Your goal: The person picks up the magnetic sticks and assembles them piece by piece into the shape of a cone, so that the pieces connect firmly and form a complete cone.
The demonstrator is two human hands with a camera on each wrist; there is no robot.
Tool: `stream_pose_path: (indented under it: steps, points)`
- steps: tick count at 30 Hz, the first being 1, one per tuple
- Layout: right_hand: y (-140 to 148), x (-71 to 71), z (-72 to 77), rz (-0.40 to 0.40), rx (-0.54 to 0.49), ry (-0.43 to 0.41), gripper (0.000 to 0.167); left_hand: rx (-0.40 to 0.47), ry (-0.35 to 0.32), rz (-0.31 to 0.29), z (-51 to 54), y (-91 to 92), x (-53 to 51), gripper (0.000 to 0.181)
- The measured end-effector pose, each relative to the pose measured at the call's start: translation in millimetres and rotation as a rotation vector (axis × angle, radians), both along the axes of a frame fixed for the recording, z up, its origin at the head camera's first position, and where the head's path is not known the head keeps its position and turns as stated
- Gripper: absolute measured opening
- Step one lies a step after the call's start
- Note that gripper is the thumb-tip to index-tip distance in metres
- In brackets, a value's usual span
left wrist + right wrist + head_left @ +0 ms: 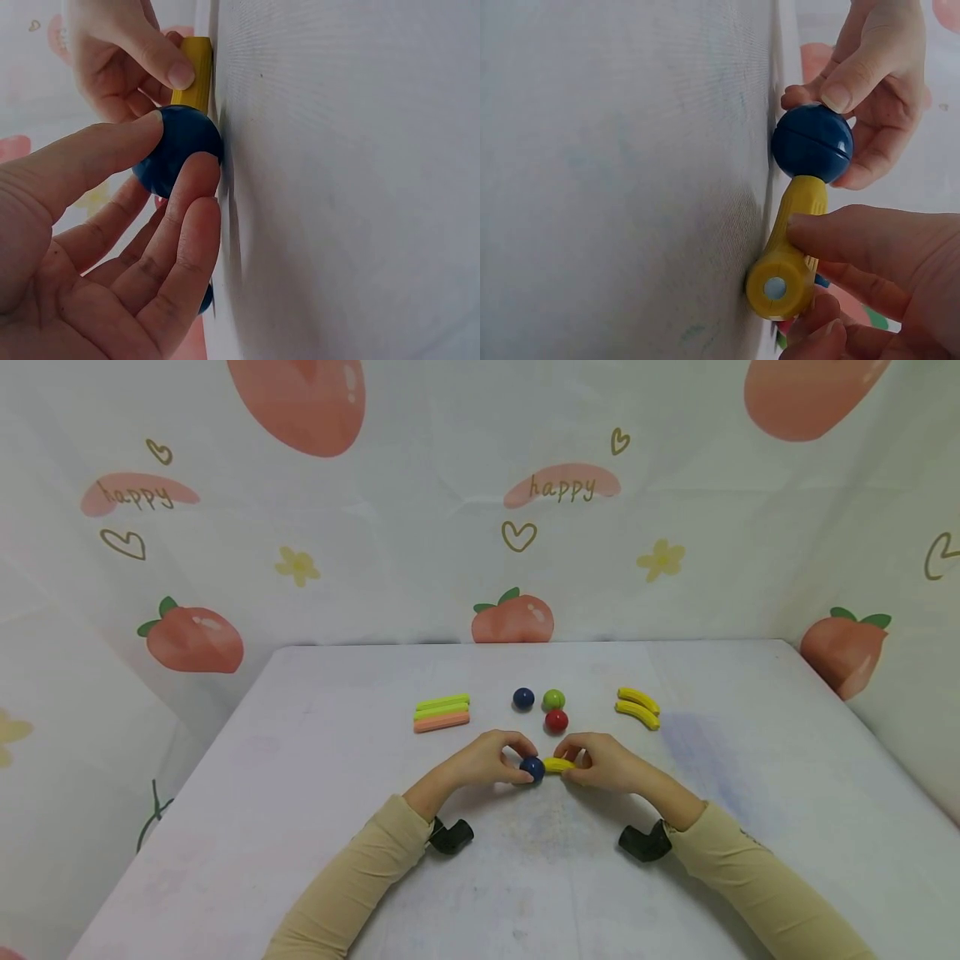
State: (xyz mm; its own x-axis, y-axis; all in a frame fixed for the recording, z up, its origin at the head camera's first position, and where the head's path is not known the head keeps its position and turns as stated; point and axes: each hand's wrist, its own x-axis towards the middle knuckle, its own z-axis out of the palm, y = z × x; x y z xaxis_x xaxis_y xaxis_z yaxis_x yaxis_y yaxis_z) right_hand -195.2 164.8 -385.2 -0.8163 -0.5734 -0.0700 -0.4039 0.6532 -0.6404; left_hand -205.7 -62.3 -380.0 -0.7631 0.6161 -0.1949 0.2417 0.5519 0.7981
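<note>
Blue ball (533, 767) pinched in our left hand (487, 762), we grip the yellow piece (557, 765) with our right hand (606, 763) over the counter (540, 893), its long axis pointing left, end touching the ball.

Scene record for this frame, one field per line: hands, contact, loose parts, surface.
left hand: pinches a blue ball
right hand: grips a yellow piece
contact: held ball touches the held piece's end
loose balls: spare blue ball, green ball, red ball
loose yellow: two curved pieces
loose sticks: two yellow-green sticks, one orange stick
surface: whitish table
</note>
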Motion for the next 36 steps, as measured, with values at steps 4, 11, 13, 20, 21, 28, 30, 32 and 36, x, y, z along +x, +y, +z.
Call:
stream_pose_path:
  steps: [4, 11, 13, 20, 21, 28, 30, 32, 36]
  points:
    - [0, 0.8, 0.0, 0.006, -0.011, -0.005, 0.02, -0.002, 0.009, 0.0, 0.0, -0.3, -0.2, 0.031]
    - [0, 2.4, 0.4, 0.023, -0.006, 0.001, 0.019, -0.018, 0.03, 0.026, 0.5, -0.3, -1.5, 0.03]
    - [-1, 3.0, 0.6, 0.023, -0.011, -0.006, 0.019, -0.021, 0.028, 0.04, 0.7, 0.1, -1.7, 0.03]
    - [-4, 5.7, 0.5, -0.007, -0.041, -0.125, 0.025, -0.013, 0.045, 0.072, -0.8, 2.7, -2.8, 0.029]
    - [-4, 6.0, 0.5, -0.012, -0.049, -0.146, 0.026, -0.011, 0.051, 0.074, -1.1, 3.2, -3.0, 0.029]
    - [-7, 7.2, -0.8, -0.038, -0.095, -0.22, 0.033, -0.03, 0.062, 0.087, -1.8, 8.4, -2.7, 0.03]
    - [-8, 7.5, -1.5, -0.042, -0.108, -0.226, 0.037, -0.031, 0.066, 0.081, -1.8, 9.8, -2.6, 0.03]
    - [-8, 8.1, -1.7, -0.051, -0.12, -0.233, 0.04, -0.031, 0.071, 0.071, -1.9, 11.2, -2.5, 0.03]
    - [-9, 8.7, -1.6, -0.055, -0.136, -0.258, 0.044, -0.029, 0.061, 0.055, -1.4, 13.4, -1.7, 0.031]
